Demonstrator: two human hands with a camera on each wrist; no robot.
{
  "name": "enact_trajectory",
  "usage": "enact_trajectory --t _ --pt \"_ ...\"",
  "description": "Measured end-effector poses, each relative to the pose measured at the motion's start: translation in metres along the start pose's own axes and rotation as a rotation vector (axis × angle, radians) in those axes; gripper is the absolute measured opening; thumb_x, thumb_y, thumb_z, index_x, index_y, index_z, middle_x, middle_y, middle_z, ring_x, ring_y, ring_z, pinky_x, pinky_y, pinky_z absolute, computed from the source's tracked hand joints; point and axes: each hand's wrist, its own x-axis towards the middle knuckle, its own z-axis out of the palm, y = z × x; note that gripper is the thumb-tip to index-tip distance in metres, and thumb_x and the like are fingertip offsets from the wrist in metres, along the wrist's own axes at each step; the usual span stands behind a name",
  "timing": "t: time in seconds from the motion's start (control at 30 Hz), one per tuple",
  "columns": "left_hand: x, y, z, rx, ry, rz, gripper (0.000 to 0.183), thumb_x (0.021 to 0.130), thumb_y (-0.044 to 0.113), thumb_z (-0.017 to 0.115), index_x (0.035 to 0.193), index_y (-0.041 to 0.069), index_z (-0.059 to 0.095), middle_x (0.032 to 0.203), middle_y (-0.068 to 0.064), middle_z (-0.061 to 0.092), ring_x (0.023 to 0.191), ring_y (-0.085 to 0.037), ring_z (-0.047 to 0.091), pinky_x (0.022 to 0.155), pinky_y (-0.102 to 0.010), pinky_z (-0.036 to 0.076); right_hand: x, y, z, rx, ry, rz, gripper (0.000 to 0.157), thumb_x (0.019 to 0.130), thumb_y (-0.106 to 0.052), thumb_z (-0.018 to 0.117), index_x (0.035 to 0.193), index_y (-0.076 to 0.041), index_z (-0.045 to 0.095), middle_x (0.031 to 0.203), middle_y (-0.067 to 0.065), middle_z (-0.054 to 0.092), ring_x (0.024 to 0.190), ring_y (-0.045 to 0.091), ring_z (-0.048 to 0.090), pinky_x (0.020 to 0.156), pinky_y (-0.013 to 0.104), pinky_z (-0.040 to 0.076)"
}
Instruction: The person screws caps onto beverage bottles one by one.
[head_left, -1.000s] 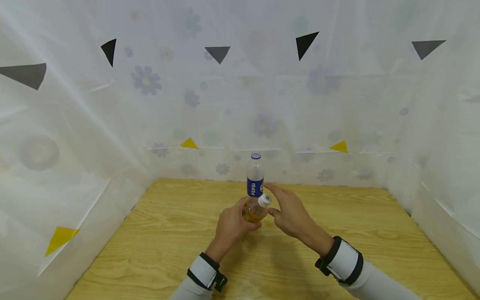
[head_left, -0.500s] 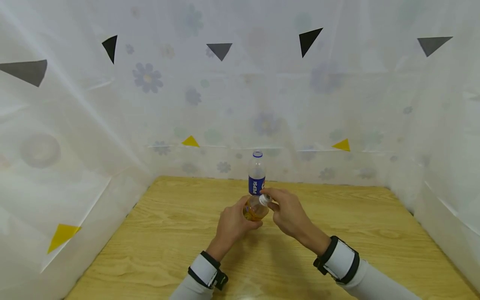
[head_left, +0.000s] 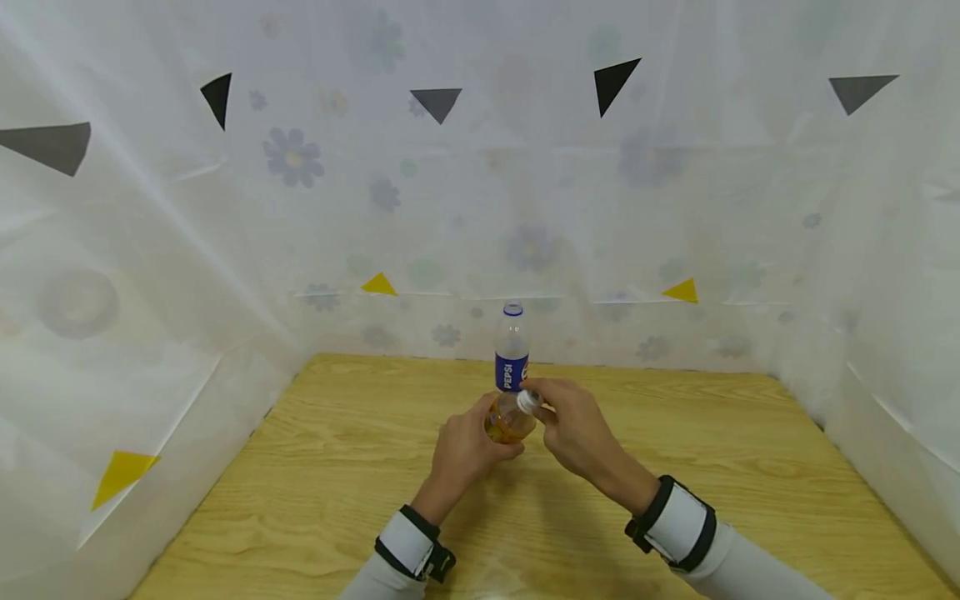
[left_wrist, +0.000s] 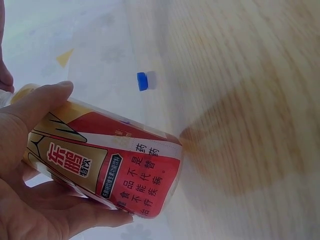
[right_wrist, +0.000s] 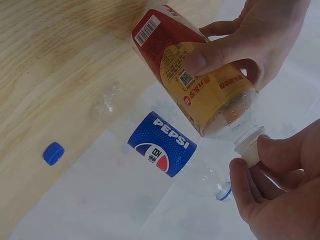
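Red-and-gold bottle [right_wrist: 201, 96], white cap [right_wrist: 250, 153] at its neck
Clear at the shoulder, it is clamped in the left hand [head_left: 467, 443], in front of the Pepsi bottle [right_wrist: 162, 145]; the right hand [head_left: 581, 429] pinches the cap.

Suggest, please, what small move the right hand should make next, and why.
Probably the right hand should twist the white cap loose: it pinches that cap, which sits on the bottle that the left hand grips. The Pepsi bottle stands uncapped behind, with a blue cap lying nearby, which suggests opening this one too.
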Motion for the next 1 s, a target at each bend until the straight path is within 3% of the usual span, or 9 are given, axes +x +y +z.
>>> enact_trajectory --t 0.53,1.0 --pt "-0.0015 0.0001 0.0016 0.008 0.008 0.004 0.072 0.073 0.036 0.092 0.136 0.022 0.060 0.112 -0.008 0.076 0.095 -0.026 0.074 0.076 -0.043 0.060 -0.0008 -0.0011 0.0006 -0.006 0.014 0.070 0.018 0.092 -0.007 0.074 0.109 -0.003 0.070 0.099 0.008 0.067 0.087 0.021 0.063 0.071 0.036 0.055" --pt "-0.0016 -0.0008 0.0035 0.020 0.021 0.015 0.072 0.072 0.036 0.093 0.135 0.023 0.060 0.109 -0.008 0.076 0.093 -0.025 0.074 0.074 -0.041 0.060 -0.0019 0.0039 0.0032 -0.020 0.055 0.043 0.015 0.092 -0.014 0.075 0.102 -0.004 0.070 0.090 0.005 0.065 0.079 0.015 0.058 0.066 0.030 0.050"
